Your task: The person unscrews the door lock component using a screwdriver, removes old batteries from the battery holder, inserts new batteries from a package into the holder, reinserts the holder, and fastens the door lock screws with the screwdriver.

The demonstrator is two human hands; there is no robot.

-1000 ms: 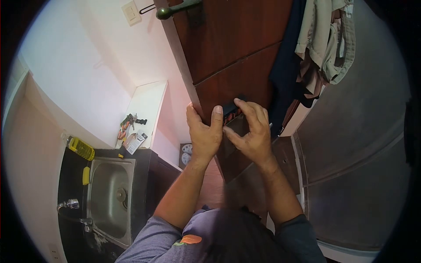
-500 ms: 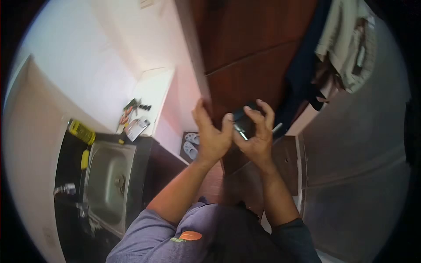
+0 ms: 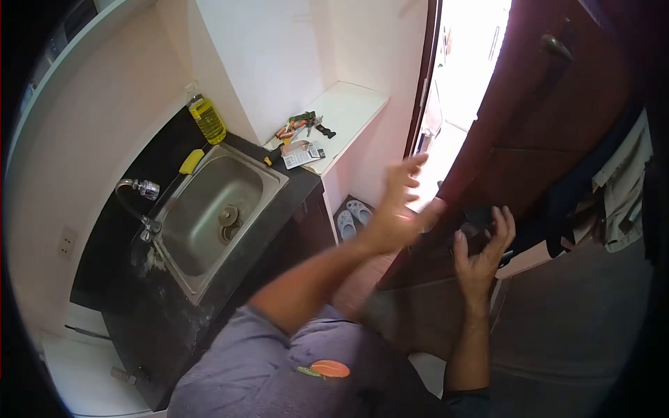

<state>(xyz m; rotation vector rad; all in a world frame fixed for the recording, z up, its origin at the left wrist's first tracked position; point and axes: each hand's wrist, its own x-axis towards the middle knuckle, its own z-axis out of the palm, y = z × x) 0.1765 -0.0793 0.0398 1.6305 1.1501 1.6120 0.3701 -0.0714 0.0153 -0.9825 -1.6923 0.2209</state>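
In front of the brown wooden door, my right hand has its thumb and fingers curled around a dark, flat object whose details are hard to make out. To its left, my left hand is raised near the door's edge, blurred, with its fingers apart and nothing in it. Bright light comes through the gap beside the door.
A steel sink with a faucet, yellow sponge and yellow liquid bottle are at left. Keys and a packet lie on a white ledge. Clogs are below; clothes hang at right.
The view has swung left toward the sink. My left hand has come away from the object, which stays by my right hand. A bright opening now shows beside the door.
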